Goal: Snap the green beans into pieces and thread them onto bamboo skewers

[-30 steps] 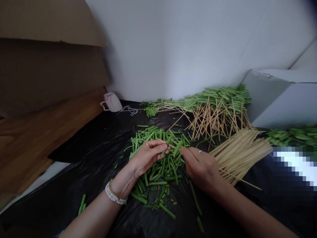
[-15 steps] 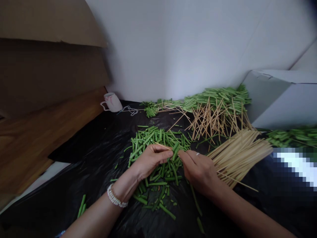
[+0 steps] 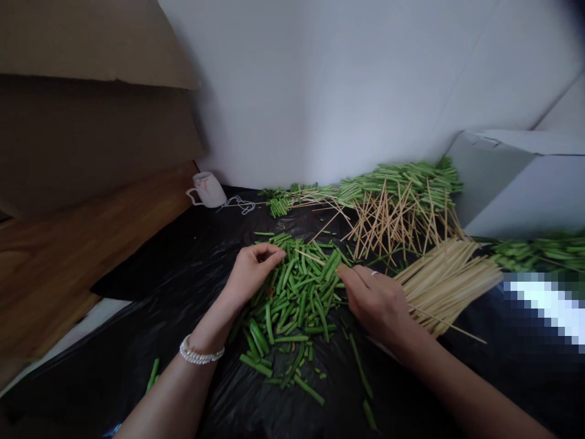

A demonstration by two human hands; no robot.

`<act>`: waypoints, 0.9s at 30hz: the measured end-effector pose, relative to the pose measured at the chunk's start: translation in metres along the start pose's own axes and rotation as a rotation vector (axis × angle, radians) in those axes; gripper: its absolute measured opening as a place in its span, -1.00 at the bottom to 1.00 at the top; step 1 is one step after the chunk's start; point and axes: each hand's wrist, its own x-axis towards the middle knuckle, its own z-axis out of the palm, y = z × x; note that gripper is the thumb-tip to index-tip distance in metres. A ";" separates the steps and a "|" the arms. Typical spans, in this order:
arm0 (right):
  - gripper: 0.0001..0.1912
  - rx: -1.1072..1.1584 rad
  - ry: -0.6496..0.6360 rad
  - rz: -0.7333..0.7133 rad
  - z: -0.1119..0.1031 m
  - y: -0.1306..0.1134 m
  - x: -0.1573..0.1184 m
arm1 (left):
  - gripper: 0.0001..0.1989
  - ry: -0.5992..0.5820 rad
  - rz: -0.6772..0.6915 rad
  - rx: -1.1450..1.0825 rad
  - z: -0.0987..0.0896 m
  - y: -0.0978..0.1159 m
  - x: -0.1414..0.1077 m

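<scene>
The fingers of my right hand (image 3: 377,302) are closed on a thin stick (image 3: 311,256) at the centre of the frame, gripping it behind the green pieces (image 3: 329,267) set crosswise on it, probably so they cannot slide back while the bare tip points free to the left. My left hand (image 3: 251,271) hangs just left of that tip, over the pile of cut stems (image 3: 299,292), thumb and forefinger drawn together; I cannot tell whether anything is caught between them. The pile lies between my arms, likely to keep each piece within reach, and the bundle of bare sticks (image 3: 450,280), right of centre, seems laid beside my right hand for the same reason. The stems are short, slim and fresh green; the sticks are straight, pale and dry-looking, like bamboo. Under them spreads a black plastic sheet (image 3: 183,262), wrinkled and faintly glossy. Farther out, right of upper centre, packed green rows (image 3: 402,178) lie with sticks splaying out below, and left of centre a white mug (image 3: 209,190) stands beside a tangled cord (image 3: 244,205).
</scene>
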 end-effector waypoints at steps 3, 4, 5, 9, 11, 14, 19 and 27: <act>-0.74 0.019 -0.021 -0.007 0.002 0.000 -0.001 | -0.73 0.012 0.066 0.275 -0.006 -0.008 0.002; -0.74 0.025 -0.026 -0.007 0.002 -0.001 -0.001 | -0.70 -0.002 0.068 0.338 -0.007 -0.010 0.001; -0.74 0.027 -0.025 -0.006 0.002 -0.001 -0.001 | -0.67 -0.029 0.061 0.384 -0.007 -0.011 0.000; -0.73 0.018 -0.007 0.000 0.002 -0.001 -0.001 | -0.65 -0.180 0.069 0.508 -0.003 -0.009 -0.004; -0.74 0.016 -0.011 0.001 0.002 -0.002 0.000 | -0.68 -0.177 0.113 0.584 0.001 -0.006 -0.006; -0.74 0.018 -0.018 0.001 0.000 -0.002 0.001 | -0.74 -0.158 0.157 0.652 0.007 -0.002 -0.010; -0.75 0.027 -0.021 0.007 0.000 -0.003 0.001 | -0.85 -0.160 0.277 0.675 0.016 -0.004 -0.014; -0.76 0.033 -0.020 0.001 0.001 -0.003 0.001 | -0.79 -0.234 0.523 0.741 0.023 -0.009 -0.014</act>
